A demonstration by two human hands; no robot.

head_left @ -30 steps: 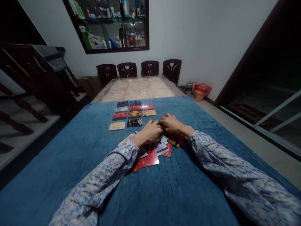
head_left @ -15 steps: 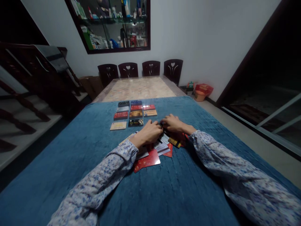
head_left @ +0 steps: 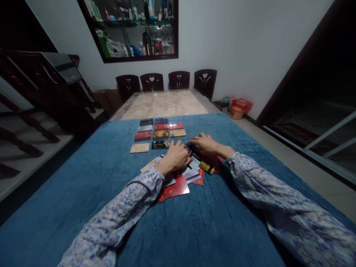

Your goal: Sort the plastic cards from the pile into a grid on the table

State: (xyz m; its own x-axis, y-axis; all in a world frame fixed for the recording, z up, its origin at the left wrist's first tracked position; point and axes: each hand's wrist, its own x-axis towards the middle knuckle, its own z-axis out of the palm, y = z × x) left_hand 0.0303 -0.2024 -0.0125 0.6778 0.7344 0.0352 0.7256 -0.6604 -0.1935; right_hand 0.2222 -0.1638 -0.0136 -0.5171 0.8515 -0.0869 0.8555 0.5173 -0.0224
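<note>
My left hand (head_left: 177,157) is closed on a small black card (head_left: 189,148) with pale stripes, its thumb on the near side. My right hand (head_left: 206,144) meets the same card from the right, fingers bent at its far edge; its thumb is hidden. Below both hands lies a loose spread of cards. Among them are a red card (head_left: 176,188), a white card with a dark stripe (head_left: 192,175), a yellow card (head_left: 206,167) and a cream card (head_left: 148,164), partly under my left wrist.
Beyond my left hand, small card stacks stand in rows, including a cream one (head_left: 139,148), a black one (head_left: 160,144), a red one (head_left: 142,136) and a gold one (head_left: 160,134). A blue cloth (head_left: 83,193) covers the near table. Dark chairs (head_left: 179,81) line the far end.
My hands have drawn slightly apart, so the black card between them shows more. My right fingers have straightened a little. The card stacks and the loose spread stay put.
</note>
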